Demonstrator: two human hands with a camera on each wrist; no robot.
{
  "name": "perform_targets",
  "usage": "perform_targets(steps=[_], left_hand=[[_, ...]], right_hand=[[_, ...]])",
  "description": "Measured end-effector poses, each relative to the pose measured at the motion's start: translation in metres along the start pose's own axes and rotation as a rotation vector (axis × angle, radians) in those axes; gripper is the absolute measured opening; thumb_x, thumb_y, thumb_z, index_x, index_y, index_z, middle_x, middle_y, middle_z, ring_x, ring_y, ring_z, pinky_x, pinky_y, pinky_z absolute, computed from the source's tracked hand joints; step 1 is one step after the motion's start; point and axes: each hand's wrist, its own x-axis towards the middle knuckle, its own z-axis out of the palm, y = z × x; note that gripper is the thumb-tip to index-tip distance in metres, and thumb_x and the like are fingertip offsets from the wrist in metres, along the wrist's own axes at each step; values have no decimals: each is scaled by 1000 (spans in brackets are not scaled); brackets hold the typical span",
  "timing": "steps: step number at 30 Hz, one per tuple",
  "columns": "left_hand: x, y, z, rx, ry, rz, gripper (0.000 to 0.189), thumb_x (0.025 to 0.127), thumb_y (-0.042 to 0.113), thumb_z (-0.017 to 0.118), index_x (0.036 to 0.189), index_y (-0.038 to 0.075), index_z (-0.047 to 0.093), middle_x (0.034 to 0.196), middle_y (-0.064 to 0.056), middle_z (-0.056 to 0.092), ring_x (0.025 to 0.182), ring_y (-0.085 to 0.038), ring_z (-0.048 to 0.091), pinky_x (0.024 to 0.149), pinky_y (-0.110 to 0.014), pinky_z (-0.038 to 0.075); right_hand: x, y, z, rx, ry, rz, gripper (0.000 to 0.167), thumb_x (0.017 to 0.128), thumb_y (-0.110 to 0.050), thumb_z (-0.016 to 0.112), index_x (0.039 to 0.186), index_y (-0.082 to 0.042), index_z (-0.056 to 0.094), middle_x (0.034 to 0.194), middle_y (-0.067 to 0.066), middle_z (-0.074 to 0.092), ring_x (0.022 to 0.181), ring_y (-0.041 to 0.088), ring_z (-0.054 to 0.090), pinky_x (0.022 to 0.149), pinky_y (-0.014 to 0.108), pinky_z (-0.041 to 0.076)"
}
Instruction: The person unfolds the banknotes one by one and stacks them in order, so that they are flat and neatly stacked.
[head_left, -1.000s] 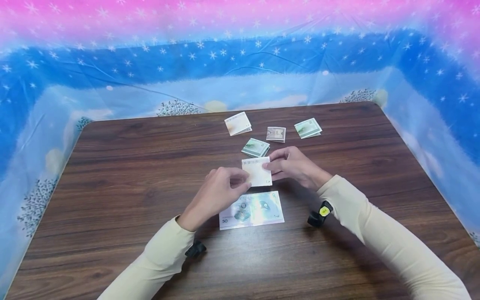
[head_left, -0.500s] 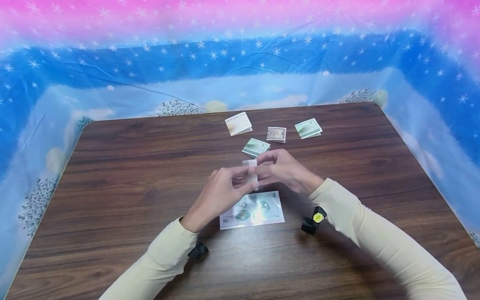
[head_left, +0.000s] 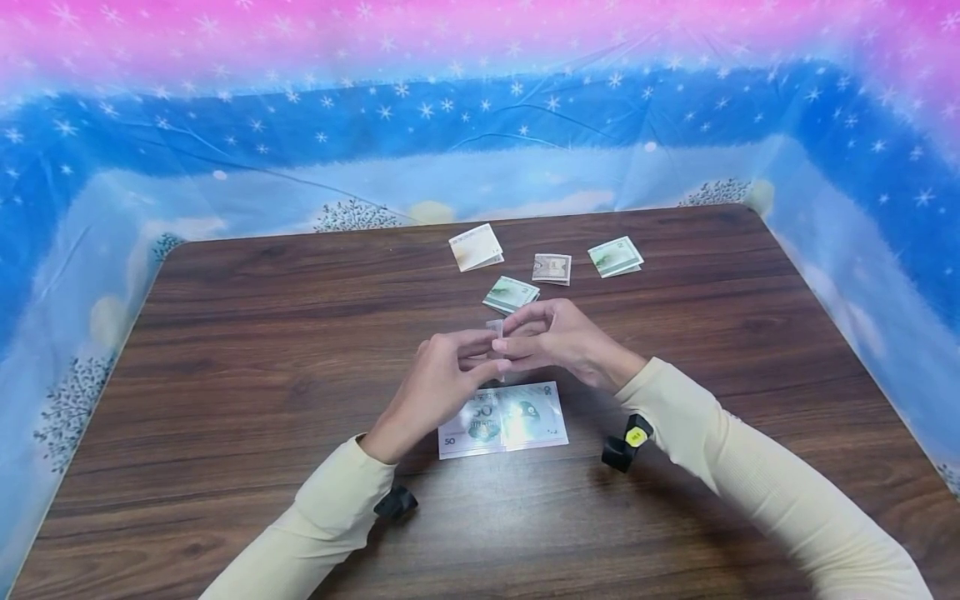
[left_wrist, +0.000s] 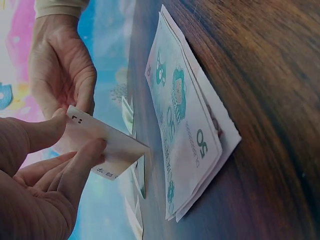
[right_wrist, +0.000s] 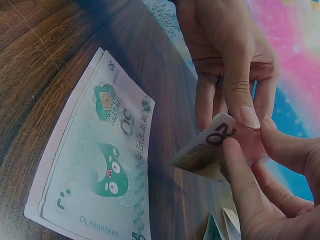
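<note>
Both hands hold one folded banknote, marked 20 YUAN, above the middle of the table. In the left wrist view this folded banknote (left_wrist: 120, 147) tilts between my left hand's thumb and fingers. My left hand (head_left: 427, 383) pinches its left side. From the other side my right hand (head_left: 573, 346) pinches it between thumb and fingers, as the right wrist view shows. Seen from the head, the note stands nearly edge-on and is mostly hidden by fingers. Just below the hands, a small stack of flat notes (head_left: 528, 417) lies with a green 50 on top.
Behind the hands lie several folded notes: a pale one (head_left: 476, 248), a purple-grey one (head_left: 552, 268), a green one (head_left: 617, 257) and a nearer green one (head_left: 512, 294). The brown wooden table (head_left: 262, 350) is bordered by a snowflake-patterned cloth (head_left: 480, 125).
My right hand has moved left, closer to my left hand. The folded banknote has turned from facing the head camera to nearly edge-on. The notes on the table have stayed put.
</note>
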Motion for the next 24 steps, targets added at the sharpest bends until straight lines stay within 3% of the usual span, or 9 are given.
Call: perform_targets(steps=[11, 16, 21, 24], left_hand=[[-1, 1, -3, -56, -10, -16, 43, 93, 6, 73, 134, -3, 61, 122, -17, 70, 107, -25, 71, 88, -29, 57], [-4, 2, -6, -26, 60, -47, 43, 88, -1, 68, 131, -4, 64, 108, -17, 75, 95, -24, 74, 80, -31, 60], [-6, -2, -13, 38, 142, -67, 35, 85, 1, 68, 120, -2, 70, 97, -12, 76, 85, -20, 74, 77, -34, 60], [-9, -5, -18, 70, 160, -90, 32, 87, 4, 70, 118, -3, 70, 96, -12, 76, 84, -20, 73, 78, -36, 59]], right_hand=[[-1, 0, -1, -2, 5, -18, 31, 89, 9, 71, 118, 13, 59, 104, 21, 70, 88, 28, 73, 85, 43, 58], [-3, -1, -2, -54, 20, -13, 33, 90, 8, 68, 120, 15, 57, 104, 21, 71, 85, 24, 73, 83, 42, 60], [-7, 1, -4, -114, 52, -33, 29, 91, 5, 68, 117, 12, 59, 104, 19, 71, 83, 23, 72, 80, 42, 60], [-10, 1, -5, -139, 79, -33, 29, 91, 3, 68, 117, 11, 60, 102, 18, 72, 81, 23, 72, 78, 42, 61]])
